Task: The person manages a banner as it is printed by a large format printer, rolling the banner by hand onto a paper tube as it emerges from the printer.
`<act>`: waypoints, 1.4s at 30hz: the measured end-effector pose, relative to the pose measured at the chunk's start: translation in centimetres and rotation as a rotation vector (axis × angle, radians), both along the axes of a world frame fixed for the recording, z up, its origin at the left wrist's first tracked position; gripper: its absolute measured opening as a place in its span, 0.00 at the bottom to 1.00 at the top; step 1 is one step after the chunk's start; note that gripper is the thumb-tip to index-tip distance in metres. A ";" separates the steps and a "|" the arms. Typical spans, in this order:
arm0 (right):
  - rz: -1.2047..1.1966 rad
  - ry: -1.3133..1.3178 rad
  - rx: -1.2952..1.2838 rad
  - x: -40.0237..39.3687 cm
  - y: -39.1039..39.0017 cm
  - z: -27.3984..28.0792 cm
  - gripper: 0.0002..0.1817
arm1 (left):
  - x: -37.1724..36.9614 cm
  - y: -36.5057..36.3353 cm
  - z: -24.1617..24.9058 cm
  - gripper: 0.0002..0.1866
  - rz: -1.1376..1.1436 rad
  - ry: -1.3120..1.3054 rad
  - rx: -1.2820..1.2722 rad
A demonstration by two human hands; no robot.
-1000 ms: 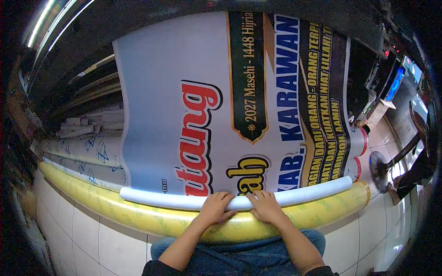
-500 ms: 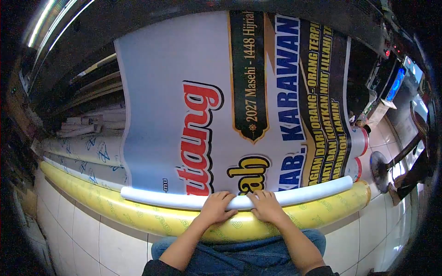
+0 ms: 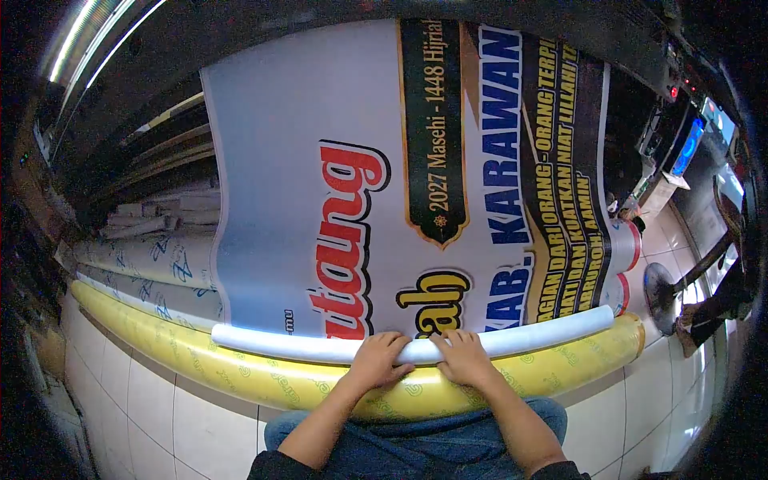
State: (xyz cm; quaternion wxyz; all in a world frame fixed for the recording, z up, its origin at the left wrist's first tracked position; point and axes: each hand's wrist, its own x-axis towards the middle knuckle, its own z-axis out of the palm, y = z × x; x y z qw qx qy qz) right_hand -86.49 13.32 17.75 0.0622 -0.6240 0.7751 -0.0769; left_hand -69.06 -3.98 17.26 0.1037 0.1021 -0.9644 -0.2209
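A large printed banner [image 3: 296, 120] hangs down from the dark machine and ends in a white rolled-up part [image 3: 280, 342] at the bottom. My left hand [image 3: 380, 362] has its fingers curled over the middle of this roll, thumb on the near side. Close by on the right, my right hand [image 3: 462, 358] grips the same roll in a similar way. Beneath the roll, just in front of my lap, lies a long yellow plastic-wrapped roll [image 3: 216, 372] with green print. The undersides of my fingers are hidden.
More wrapped rolls [image 3: 144, 260] lie at the left behind the yellow one. The dark machine [image 3: 320, 24] spans the top. At the right are a lit screen [image 3: 690, 146] and a dark round stand base [image 3: 660, 298] on the tiled floor [image 3: 216, 432].
Almost nothing differs. Both hands keep the same hold on the banner roll, and the view has shifted very slightly.
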 end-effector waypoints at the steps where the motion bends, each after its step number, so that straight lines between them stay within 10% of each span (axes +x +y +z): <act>1: -0.012 -0.007 0.010 0.0 0.0 0.1 0.34 | 0.0 0.0 -0.2 0.33 0.000 -0.001 0.000; 42: -0.097 -0.096 0.126 -5.2 2.2 3.9 0.30 | 4.5 -5.3 4.5 0.30 0.135 -0.128 0.001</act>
